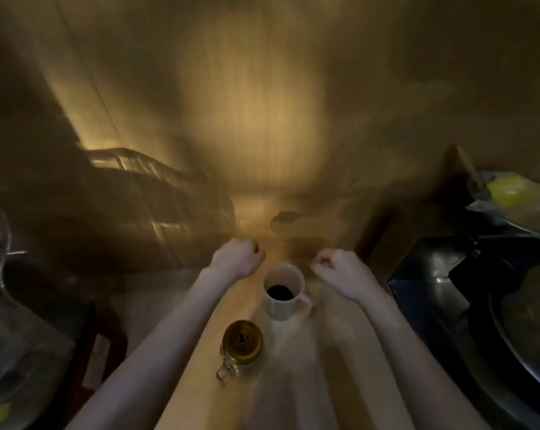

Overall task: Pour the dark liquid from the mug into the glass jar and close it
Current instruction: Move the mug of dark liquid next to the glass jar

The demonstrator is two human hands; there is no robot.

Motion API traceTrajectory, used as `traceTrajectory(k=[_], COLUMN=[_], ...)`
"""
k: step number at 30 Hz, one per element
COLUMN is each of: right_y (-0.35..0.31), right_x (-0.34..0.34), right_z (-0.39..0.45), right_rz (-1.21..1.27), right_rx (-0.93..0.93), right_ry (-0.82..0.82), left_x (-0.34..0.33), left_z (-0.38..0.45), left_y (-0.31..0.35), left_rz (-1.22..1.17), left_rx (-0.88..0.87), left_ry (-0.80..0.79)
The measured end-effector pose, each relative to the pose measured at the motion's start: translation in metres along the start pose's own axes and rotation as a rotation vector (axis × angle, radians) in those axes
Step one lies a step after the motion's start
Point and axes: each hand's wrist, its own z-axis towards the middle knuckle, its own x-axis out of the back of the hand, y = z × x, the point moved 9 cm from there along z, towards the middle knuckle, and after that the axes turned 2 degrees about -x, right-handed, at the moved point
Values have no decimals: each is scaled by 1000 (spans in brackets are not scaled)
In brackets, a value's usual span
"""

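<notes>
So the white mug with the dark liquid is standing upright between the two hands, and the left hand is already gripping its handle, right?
Not quite. In the head view the white mug does stand upright between the two hands, dark liquid inside, but the left hand is not on its handle. It is a closed fist beside the mug, apart from it, as is the right hand.

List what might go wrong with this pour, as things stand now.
1. The jar has a narrow mouth and its lid looks shut; it likely needs opening first, or liquid would spill.
2. The mug stands between both closed hands, left hand and right hand; a careless reach might tip it.
3. The light is dim, so judging the fill may be hard.
</notes>
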Motion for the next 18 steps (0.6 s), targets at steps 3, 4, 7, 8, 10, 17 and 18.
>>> traceTrajectory(k=[3, 4, 7, 8, 10, 17, 18], right_y=[22, 28, 45, 45, 41, 62, 63], right_x=[-31, -43, -78, -85, -99, -127, -127], right_z=[2, 1, 2, 1, -1, -5, -5], right_rz=[23, 51, 179, 233, 310, 371, 367], right_rx=[-78, -99, -134, -113, -51, -145, -147], right_ry=[3, -11, -35, -30, -25, 70, 81], left_x=[-32, -43, -72, -76, -86, -105, -105], left_z=[1, 1, 4, 4, 5, 4, 2], left_y=[-13, -17, -26, -26, -27, -38, -38], left_rz=[-86, -108, -169, -192, -261, -741, -804], left_rx=[47, 70, 116, 126, 146, 268, 296], left_ry=[-1, -2, -37, -42, -73, -143, -157])
